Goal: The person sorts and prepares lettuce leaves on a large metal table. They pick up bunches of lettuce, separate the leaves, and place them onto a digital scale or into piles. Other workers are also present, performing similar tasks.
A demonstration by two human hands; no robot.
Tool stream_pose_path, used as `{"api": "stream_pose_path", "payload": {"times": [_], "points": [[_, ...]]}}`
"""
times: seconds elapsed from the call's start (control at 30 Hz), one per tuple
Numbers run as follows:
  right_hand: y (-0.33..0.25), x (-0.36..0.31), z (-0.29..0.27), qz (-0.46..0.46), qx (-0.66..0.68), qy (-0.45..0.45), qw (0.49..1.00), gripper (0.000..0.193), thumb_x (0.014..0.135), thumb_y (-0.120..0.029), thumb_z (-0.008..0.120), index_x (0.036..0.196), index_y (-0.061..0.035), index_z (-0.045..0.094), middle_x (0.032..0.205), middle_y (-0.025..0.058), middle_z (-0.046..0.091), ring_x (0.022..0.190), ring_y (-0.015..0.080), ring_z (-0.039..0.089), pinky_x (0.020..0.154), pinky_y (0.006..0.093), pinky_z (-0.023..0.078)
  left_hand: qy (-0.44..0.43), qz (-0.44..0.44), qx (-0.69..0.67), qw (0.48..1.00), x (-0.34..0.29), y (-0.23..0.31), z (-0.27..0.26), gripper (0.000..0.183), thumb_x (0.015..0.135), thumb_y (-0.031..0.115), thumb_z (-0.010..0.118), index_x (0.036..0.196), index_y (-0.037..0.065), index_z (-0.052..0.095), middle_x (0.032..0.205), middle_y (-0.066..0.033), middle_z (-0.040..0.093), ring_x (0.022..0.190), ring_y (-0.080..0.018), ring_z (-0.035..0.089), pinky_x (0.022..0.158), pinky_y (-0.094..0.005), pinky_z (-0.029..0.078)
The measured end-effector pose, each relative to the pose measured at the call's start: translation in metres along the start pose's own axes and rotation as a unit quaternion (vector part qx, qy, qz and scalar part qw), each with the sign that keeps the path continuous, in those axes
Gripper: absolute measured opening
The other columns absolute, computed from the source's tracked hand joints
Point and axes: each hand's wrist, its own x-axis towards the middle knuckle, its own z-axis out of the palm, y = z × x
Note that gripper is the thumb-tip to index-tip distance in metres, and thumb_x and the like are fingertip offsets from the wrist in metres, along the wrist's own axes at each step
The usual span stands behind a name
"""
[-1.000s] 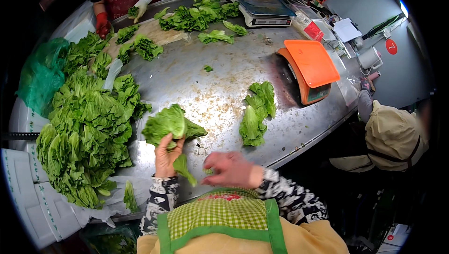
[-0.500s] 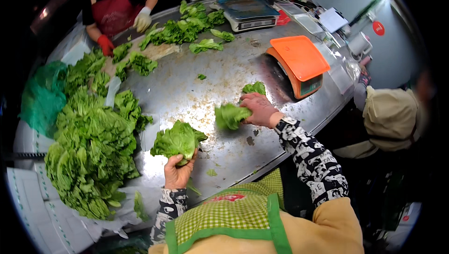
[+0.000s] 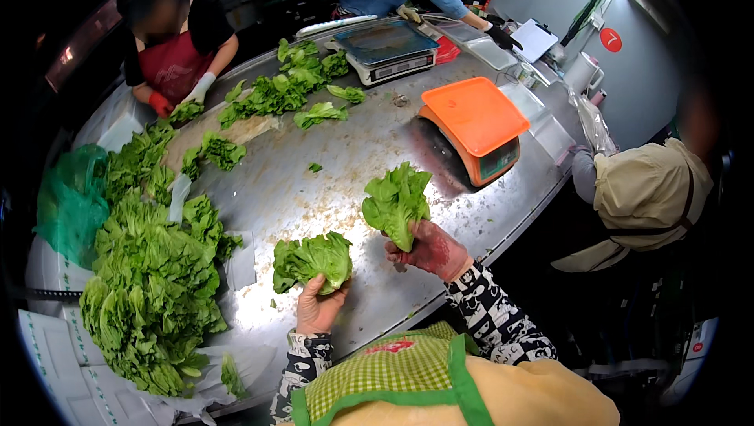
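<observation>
My left hand (image 3: 316, 310), bare, grips a bunch of green lettuce (image 3: 312, 259) by its pale base, just above the near part of the metal table (image 3: 259, 143). To its right, my right hand (image 3: 432, 251), in a reddish glove, is closed round the lower end of a lettuce bunch (image 3: 397, 200) that stands upright with its leaves up. The two bunches are apart. A big heap of lettuce (image 3: 157, 292) lies to the left of my left hand.
An orange scale (image 3: 476, 118) stands beyond my right hand; a second scale (image 3: 385, 45) sits at the far edge. More lettuce (image 3: 275, 95) lies along the far left, near a co-worker's gloved hands (image 3: 161, 104). Another person in beige (image 3: 644, 190) is at the right edge.
My right hand has drawn back toward me, lifting its lettuce upright. My left hand has shifted slightly right with its bunch. The co-worker's hands at far left have come together over a leaf.
</observation>
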Motion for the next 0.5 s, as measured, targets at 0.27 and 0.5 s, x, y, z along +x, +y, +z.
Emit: {"api": "stream_pose_path", "payload": {"times": [0.27, 0.5], "points": [[-0.089, -0.019, -0.031, -0.098, -0.041, 0.029, 0.994, 0.058, 0.09, -0.025, 0.069, 0.137, -0.0045, 0.042, 0.121, 0.0052, 0.057, 0.101, 0.0189, 0.06, 0.092, 0.037, 0.049, -0.034, -0.001, 0.144, 0.989, 0.1, -0.079, 0.081, 0.04, 0.084, -0.001, 0.068, 0.122, 0.008, 0.057, 0.118, -0.0069, 0.064, 0.108, -0.0231, 0.062, 0.093, -0.0385, 0.05], [-0.199, -0.011, -0.137, -0.27, -0.211, 0.174, 0.923, 0.044, 0.097, -0.029, 0.061, 0.134, -0.0091, 0.046, 0.108, -0.0063, 0.055, 0.091, 0.005, 0.052, 0.075, 0.0237, 0.048, -0.13, 0.034, 0.22, 0.966, 0.197, -0.181, 0.201, 0.046, 0.084, -0.002, 0.067, 0.126, 0.01, 0.053, 0.121, -0.0054, 0.062, 0.111, -0.0222, 0.061, 0.094, -0.0399, 0.052]]}}
